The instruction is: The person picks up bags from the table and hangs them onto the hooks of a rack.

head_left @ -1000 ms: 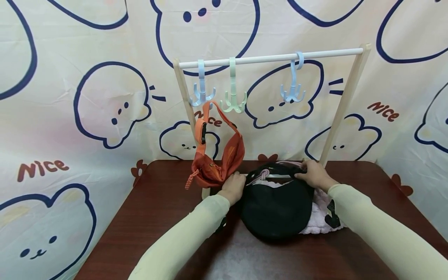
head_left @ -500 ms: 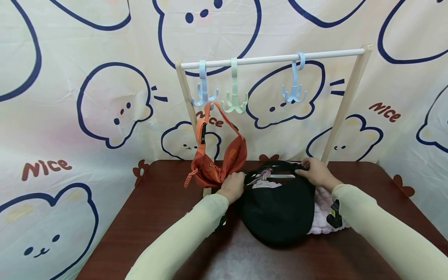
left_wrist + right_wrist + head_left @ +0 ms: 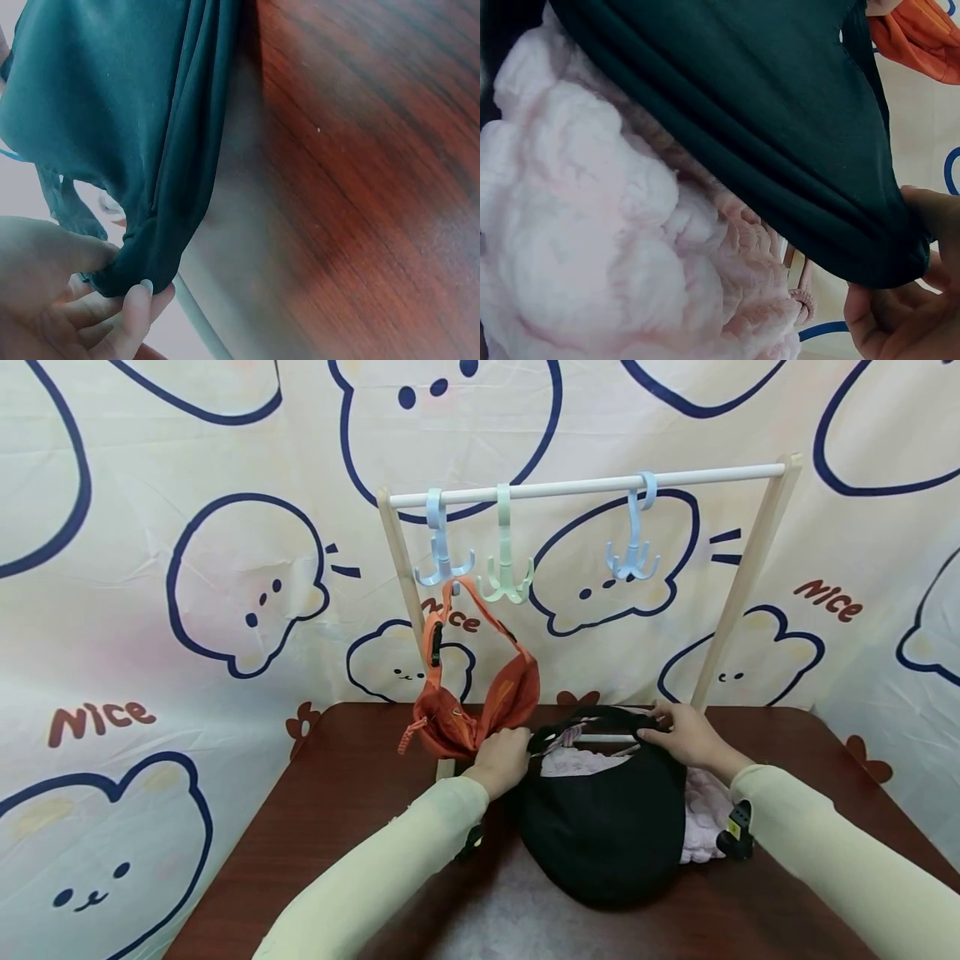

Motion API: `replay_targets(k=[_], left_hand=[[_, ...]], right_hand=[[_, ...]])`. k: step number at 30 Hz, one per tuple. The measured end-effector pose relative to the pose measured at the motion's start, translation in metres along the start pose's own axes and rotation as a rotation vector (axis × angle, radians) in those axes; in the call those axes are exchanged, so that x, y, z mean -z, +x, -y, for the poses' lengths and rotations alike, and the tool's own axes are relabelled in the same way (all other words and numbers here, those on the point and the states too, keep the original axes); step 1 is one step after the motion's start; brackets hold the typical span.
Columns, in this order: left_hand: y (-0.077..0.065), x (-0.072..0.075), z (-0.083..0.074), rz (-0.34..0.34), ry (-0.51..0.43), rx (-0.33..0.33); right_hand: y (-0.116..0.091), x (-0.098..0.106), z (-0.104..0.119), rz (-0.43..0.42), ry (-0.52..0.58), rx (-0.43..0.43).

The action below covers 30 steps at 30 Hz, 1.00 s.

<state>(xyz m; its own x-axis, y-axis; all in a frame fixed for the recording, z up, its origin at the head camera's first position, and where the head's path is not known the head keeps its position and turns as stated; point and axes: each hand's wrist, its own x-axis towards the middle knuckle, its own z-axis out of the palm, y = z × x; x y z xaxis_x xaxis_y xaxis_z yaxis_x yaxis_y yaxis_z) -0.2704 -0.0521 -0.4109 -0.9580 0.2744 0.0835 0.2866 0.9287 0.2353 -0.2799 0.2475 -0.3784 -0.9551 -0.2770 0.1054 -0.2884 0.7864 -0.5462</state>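
Observation:
A black cloth shoulder bag (image 3: 600,835) spans the space between both hands, low over the table. My left hand (image 3: 501,763) grips its left upper end; in the left wrist view the fingers (image 3: 139,307) and thumb curl round the gathered cloth. The right upper corner is pinched by my right hand (image 3: 686,735), its thumb and fingertips folded on the fabric in the right wrist view. Behind the black bag sits a pale pink puffy bag (image 3: 592,210), mostly covered. An orange bag (image 3: 480,706) hangs from a blue hook (image 3: 444,560), close to my left hand.
A white rail (image 3: 570,488) on wooden posts (image 3: 750,568) stands at the table's back. A green hook (image 3: 505,560) and another blue hook (image 3: 632,547) hang from it. The brown table (image 3: 300,860) meets a printed curtain (image 3: 247,460) behind.
The black bag has come slightly nearer and to the right, and its sides are spread wider. My right hand has shifted a little right. The orange bag has swung slightly right.

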Motion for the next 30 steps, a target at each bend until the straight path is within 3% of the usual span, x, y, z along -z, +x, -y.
replay_targets(k=[17,30], left_hand=[[-0.011,0.005,-0.003,0.049,-0.009,-0.033],[-0.017,0.002,0.0,0.062,0.053,-0.075]], right_hand=[[-0.017,0.0,-0.004,0.03,-0.037,0.061],[-0.027,-0.003,-0.006,0.069,-0.048,0.112]])
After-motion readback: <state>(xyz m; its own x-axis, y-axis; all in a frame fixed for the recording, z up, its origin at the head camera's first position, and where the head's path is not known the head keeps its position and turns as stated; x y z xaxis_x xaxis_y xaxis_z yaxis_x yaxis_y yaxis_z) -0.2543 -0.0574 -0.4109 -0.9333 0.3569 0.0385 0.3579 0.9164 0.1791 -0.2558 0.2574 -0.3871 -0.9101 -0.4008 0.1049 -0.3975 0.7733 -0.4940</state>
